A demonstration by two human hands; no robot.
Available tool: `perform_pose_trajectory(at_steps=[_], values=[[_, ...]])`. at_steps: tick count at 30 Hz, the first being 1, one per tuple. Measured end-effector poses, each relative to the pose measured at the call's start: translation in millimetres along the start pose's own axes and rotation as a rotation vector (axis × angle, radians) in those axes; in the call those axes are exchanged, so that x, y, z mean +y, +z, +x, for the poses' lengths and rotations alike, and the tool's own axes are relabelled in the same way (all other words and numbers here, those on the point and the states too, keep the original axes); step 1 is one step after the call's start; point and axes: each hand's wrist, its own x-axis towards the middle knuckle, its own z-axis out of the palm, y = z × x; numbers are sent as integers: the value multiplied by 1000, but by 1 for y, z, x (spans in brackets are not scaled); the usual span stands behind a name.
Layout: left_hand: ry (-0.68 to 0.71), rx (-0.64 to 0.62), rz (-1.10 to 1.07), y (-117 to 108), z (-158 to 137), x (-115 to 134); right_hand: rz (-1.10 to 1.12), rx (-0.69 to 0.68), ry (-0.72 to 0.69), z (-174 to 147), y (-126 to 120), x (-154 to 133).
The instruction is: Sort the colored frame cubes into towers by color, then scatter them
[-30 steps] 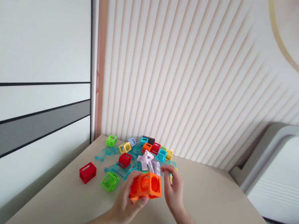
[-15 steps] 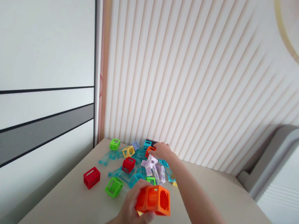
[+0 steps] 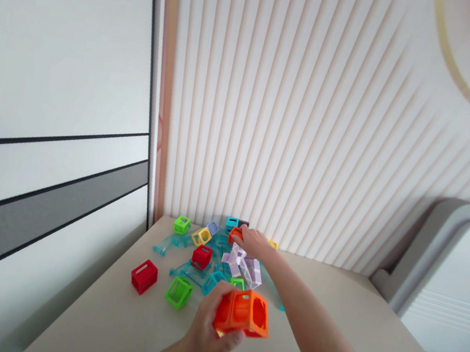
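Low in the middle, my left hand [image 3: 207, 323] is closed around joined orange cube-frame blocks [image 3: 243, 313], whose round openings face right. A little yellow shows beneath them. My right hand [image 3: 254, 242] reaches to the back of the heap, its thumb and fingers closed about a smaller-looking orange block [image 3: 235, 235] that still sits among the other pieces. Close by are a blue block [image 3: 232, 224] and a dark piece [image 3: 244, 224] partly behind the fingers. Pale purple pieces [image 3: 242, 266] lie just in front of that hand.
Clear teal track-like pieces [image 3: 191, 273] spread under the heap on the beige tabletop [image 3: 103, 320]. Red blocks [image 3: 144, 276], green blocks [image 3: 179, 292] and a yellow block [image 3: 201, 237] lie to the left. A ribbed wall [image 3: 234, 112] closes off the back; a white panel [image 3: 69, 50] stands left.
My right hand has lowered slightly and its fingers have closed in on the orange block at the back. My left hand keeps its hold almost unmoved.
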Motion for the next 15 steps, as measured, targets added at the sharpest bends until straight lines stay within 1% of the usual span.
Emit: perform_pose_trajectory(at_steps=[4,8,15], values=[[-16,-1,6,-1,-1,0,10,0,51,-6,0,3],[-42,-18,-4,-1,-1,3,35,22,49,-11,-1,5],[-42,-11,-5,-1,2,5,98,57,35,-12,2,11]])
